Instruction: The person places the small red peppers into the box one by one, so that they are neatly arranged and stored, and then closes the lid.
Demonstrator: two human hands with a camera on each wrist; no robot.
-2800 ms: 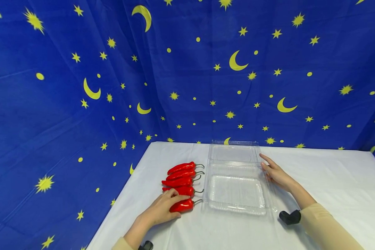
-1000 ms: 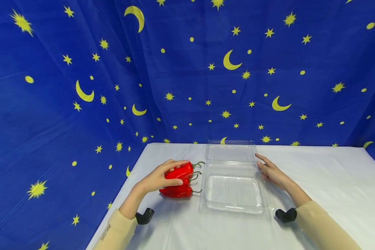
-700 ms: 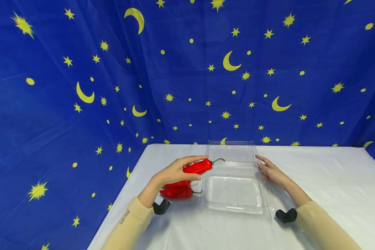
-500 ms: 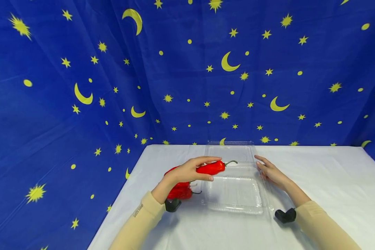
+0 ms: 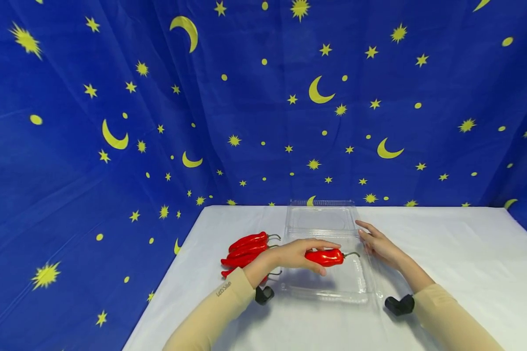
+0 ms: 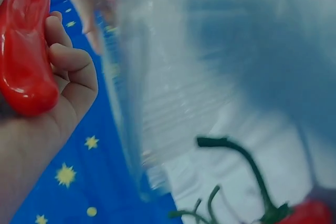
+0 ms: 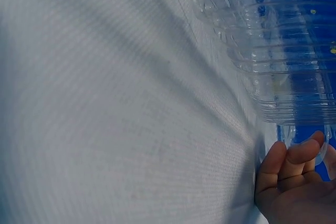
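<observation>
My left hand [image 5: 296,254] holds a glossy red chili pepper [image 5: 330,257], its green stem pointing right, over the base of an open clear plastic clamshell container [image 5: 355,275]. In the left wrist view the same pepper [image 6: 26,45] lies along the palm, with curled fingers [image 6: 73,66] beside it. My right hand [image 5: 379,246] grips the container's right edge near the hinge, index finger stretched along the lid [image 5: 320,219]. The right wrist view has its bent fingers [image 7: 294,163] at the plastic rim [image 7: 294,108].
Several more red peppers [image 5: 248,240] lie in a row left of the container, partly hidden by my left forearm. Beneath everything is a white tablecloth [image 5: 461,263]. A blue curtain [image 5: 263,107] with yellow moons and stars rises behind and at the left.
My left hand has left the nearest pepper, taken the farthest one from the row, lifted it and carried it right over the container. My right hand has stayed at the container's edge.
</observation>
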